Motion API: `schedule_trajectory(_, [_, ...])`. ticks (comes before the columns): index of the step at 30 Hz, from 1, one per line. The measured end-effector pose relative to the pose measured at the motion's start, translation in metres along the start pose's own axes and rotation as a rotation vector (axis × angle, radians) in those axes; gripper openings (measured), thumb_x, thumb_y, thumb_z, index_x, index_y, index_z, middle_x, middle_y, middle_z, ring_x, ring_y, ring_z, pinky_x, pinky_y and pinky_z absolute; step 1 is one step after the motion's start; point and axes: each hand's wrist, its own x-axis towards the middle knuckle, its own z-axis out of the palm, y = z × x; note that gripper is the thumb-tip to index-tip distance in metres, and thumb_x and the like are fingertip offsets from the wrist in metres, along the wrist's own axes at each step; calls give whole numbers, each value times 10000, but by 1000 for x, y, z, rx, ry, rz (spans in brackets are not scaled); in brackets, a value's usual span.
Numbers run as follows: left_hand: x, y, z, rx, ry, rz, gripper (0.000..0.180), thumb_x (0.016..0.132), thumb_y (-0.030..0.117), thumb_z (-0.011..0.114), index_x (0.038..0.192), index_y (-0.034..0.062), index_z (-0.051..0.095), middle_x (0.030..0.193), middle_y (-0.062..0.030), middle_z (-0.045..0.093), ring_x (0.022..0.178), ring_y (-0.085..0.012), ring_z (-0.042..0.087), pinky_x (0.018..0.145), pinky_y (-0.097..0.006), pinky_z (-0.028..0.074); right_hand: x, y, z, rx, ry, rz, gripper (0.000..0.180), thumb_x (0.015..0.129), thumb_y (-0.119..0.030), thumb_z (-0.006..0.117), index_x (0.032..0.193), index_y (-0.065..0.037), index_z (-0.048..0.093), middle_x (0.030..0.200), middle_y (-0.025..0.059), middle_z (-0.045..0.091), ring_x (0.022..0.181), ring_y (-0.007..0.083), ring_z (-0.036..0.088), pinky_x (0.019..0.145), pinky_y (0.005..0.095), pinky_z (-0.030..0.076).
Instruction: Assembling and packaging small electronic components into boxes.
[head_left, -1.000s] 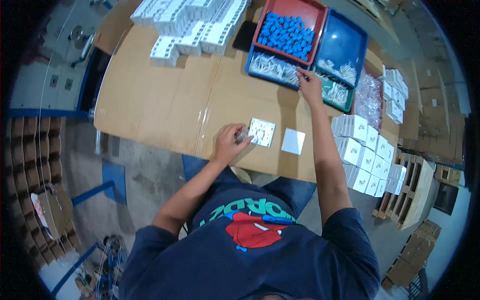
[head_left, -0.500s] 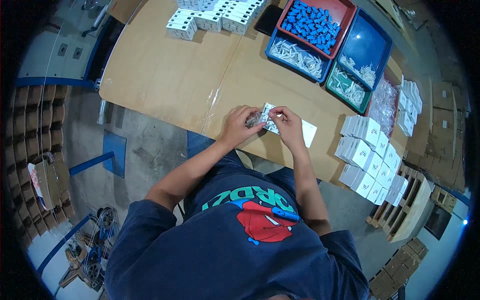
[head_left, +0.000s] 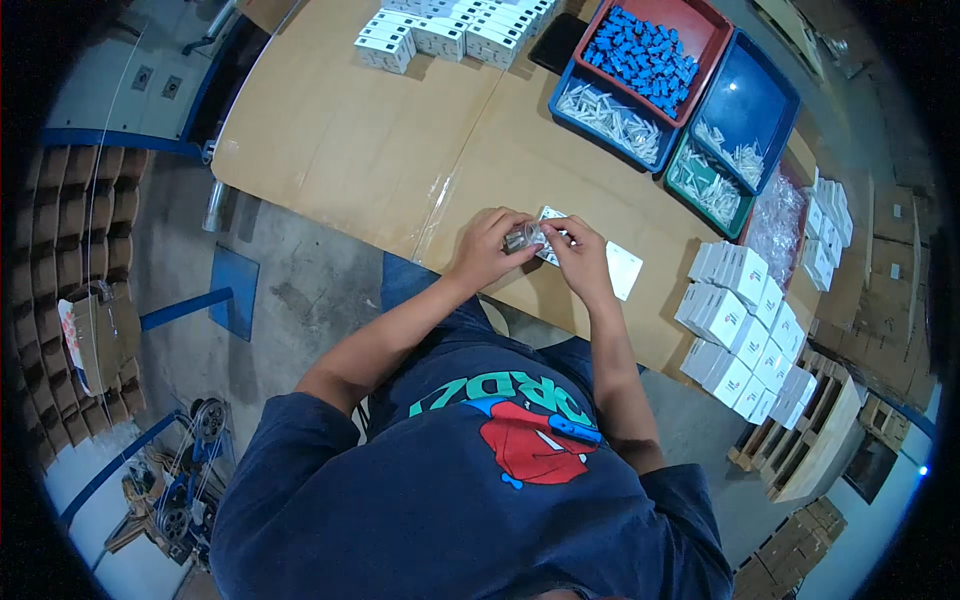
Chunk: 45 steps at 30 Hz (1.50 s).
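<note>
Near the table's front edge, my left hand is closed around a small clear plastic piece, dark-looking inside; its exact kind is hard to make out. My right hand has its thumb and fingers pinched together at the right end of that piece. Whether they grip the plastic or something smaller is hidden. Beneath both hands lies a flat white card or opened box with dark print. Its plain white end shows to the right of my right hand.
Trays stand at the back right: a red tray of blue parts, and blue and green trays of slim white pieces. White boxes are stacked at the right and at the far left. Crumpled clear plastic lies beyond.
The whole view has shifted slightly, with the table sliding right in the picture. The clear piece shows more plainly between my hands, and my right fingers now meet its end.
</note>
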Motion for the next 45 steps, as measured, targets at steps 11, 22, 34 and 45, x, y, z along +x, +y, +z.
schedule_trajectory(11, [-7, -1, 5, -13, -30, -107, 372, 772, 200, 868, 1053, 27, 696, 907, -106, 670, 819, -253, 642, 739, -371, 517, 56, 81, -140, 3, 531, -4, 149, 944, -103, 664, 1028, -3, 737, 849, 105, 743, 780, 166, 712, 713, 300, 544])
schedule_trajectory(22, [-6, -3, 10, 34, -94, -104, 342, 801, 100, 839, 1097, 17, 688, 932, -79, 666, 840, -193, 628, 791, -328, 514, 122, 105, -211, -723, 520, 147, 210, 812, -153, 733, 1014, -99, 744, 923, 140, 748, 889, 333, 726, 779, 442, 573])
schedule_trajectory(34, [-6, -2, 9, 17, -86, -144, 381, 773, 166, 862, 1090, 38, 695, 924, -78, 671, 830, -218, 631, 782, -354, 495, 139, 119, -217, -753, 743, 38, 145, 882, -184, 660, 949, -56, 673, 979, 190, 706, 912, 397, 686, 773, 525, 551])
schedule_trajectory(45, [-9, -8, 13, -31, -60, -168, 411, 777, 178, 863, 1113, 24, 685, 938, -93, 665, 842, -231, 634, 787, -357, 509, 88, 101, -207, -442, 825, 28, 164, 895, -179, 697, 966, -32, 705, 852, 146, 742, 792, 315, 724, 721, 410, 554])
